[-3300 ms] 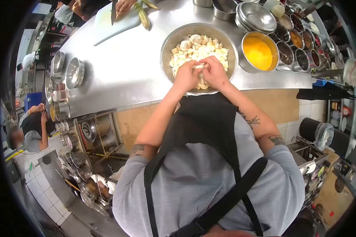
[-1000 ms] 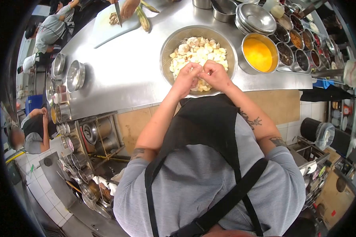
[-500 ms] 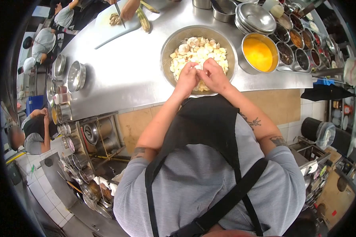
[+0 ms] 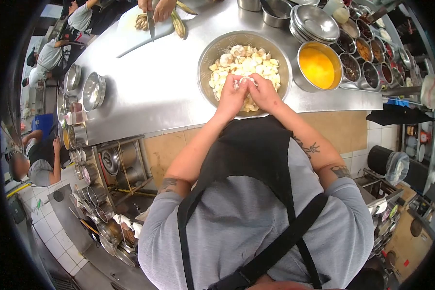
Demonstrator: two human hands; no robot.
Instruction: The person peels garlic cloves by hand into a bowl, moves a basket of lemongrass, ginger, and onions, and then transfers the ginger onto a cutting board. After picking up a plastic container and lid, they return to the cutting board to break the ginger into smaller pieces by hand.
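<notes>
Above a wide steel bowl (image 4: 206, 54), my left hand (image 4: 232, 98) and my right hand (image 4: 264, 95) meet with fingertips together. Between them is a whitish head of garlic (image 4: 246, 80), mostly covered by the fingers. Loose garlic cloves (image 4: 262, 62) fill much of the bowl under my hands, with a few whole-looking heads (image 4: 226, 59) at its far side. My thumbs press against the garlic from the near side.
A pot of yellow liquid (image 4: 316, 67) stands right of the bowl, beside stacked steel bowls (image 4: 318, 21) and several ingredient tins. Across the steel table (image 4: 150, 92), a person's hands (image 4: 164, 9) work with a knife (image 4: 151, 26) on a cutting board (image 4: 125, 46).
My hands have shifted slightly, and more of the white garlic shows between my fingers. Across the table, the other person's second hand has come into view at the knife.
</notes>
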